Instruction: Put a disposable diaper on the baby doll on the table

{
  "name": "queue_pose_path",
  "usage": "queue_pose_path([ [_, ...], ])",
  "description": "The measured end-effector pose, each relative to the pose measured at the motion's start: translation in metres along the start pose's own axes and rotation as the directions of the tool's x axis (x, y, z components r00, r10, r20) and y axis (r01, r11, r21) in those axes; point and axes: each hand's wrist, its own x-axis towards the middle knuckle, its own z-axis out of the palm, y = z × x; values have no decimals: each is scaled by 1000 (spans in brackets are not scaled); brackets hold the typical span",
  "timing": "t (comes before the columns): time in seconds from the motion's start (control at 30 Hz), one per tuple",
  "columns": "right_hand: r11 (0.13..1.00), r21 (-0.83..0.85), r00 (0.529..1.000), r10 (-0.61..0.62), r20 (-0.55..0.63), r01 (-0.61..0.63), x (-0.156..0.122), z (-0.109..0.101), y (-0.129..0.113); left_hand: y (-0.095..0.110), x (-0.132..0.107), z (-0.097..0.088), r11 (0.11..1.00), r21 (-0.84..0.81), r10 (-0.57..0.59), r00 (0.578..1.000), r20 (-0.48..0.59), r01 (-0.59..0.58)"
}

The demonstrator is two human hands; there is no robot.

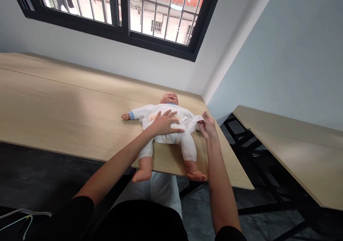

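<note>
On the pale wood tabletop (66,101), a baby doll (169,99) lies on its back. The left hand (164,123), open and spread flat on its white garment (166,109), steadies it while the right hand (207,126) pinches the side flap (191,119), holding it out. A barred window (123,8) sits beyond.

The left hand (164,123) lies spread across the belly of a baby doll (174,109), which rests on its back on the table (66,101), head toward 12 o'clock. The right hand (208,127) pinches a white tab (193,119) at the doll's 3 o'clock side. A barred window (128,12) sits beyond, at 12 o'clock.
</note>
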Motion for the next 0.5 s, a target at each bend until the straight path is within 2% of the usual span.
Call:
queue_pose_path([
  [0.17, 994, -95, 995, -35, 96, 45, -14, 24, 10, 7, 2, 4, 999, 48, -5, 1000, 27, 4],
  [0.33, 962, -262, 964, 1, 267, 72, -28, 52, 26, 8, 7, 9, 999, 43, 2, 997, 75, -5],
  [0.5, 953, -286, 955, -8, 296, 96, -29, 53, 30, 2, 8, 10, 999, -46, 3, 998, 69, 1],
])
